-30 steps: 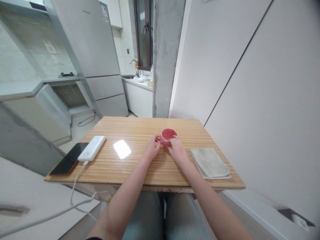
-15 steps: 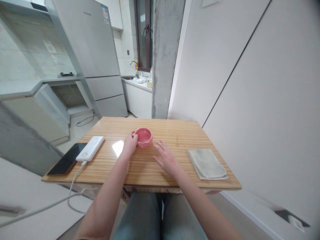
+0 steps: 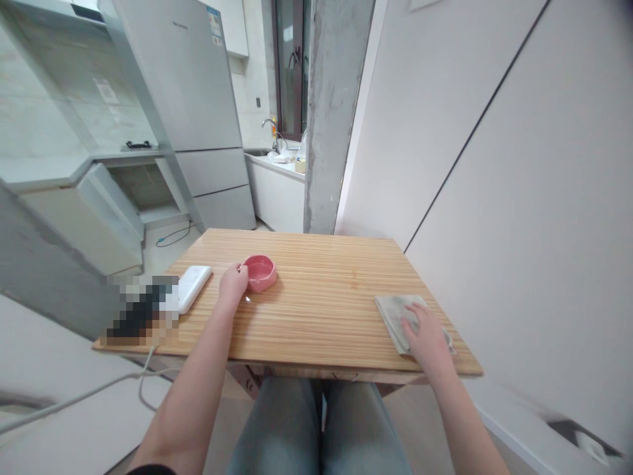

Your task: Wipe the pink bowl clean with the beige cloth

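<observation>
A wide, low pink cup (image 3: 262, 273) sits on the wooden table, its opening facing up. My left hand (image 3: 233, 282) is closed on its left side, thumb near the rim; the hand hides whatever part it grips. On the right of the table lies a folded grey cloth (image 3: 391, 310). Over it rests my right hand (image 3: 425, 333), fingers spread apart and lying on the cloth without a grip on it.
A white power bank (image 3: 194, 285) lies at the table's left, beside a dark pixelated patch. From there a white cable (image 3: 111, 382) runs off the front left edge. The wooden table (image 3: 326, 323) stands close to a white wall (image 3: 469, 218) on the right.
My left hand and the pink cup have shifted left. My right hand has left the cup's side and moved right onto the grey cloth. The view has shifted slightly.
</observation>
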Motion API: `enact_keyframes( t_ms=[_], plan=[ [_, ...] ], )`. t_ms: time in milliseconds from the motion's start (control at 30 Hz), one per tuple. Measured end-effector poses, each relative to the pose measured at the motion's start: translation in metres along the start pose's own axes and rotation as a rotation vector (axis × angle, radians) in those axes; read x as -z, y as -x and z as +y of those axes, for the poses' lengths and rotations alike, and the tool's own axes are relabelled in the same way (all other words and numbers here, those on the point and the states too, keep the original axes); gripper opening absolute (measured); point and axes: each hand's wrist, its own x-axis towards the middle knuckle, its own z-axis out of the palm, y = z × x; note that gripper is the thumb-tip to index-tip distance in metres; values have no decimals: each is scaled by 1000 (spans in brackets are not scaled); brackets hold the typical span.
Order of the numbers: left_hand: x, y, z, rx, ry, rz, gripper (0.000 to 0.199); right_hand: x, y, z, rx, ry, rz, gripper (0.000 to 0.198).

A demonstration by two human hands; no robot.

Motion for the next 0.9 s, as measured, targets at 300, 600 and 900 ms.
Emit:
enact_keyframes(
  t_ms=[300, 600, 900],
  plan=[
    [-4, -9, -7, 0, 30, -16, 35, -1, -11, 50, -215, 234, -108, 40],
    [-9, -18, -13, 18, 51, -38, 35, -33, -27, -76, -102, -574, -284, 58],
    [29, 5, 9, -154, 249, 351, 43, -103, -2, -262, -139, -1072, -516, 73]
  ],
)
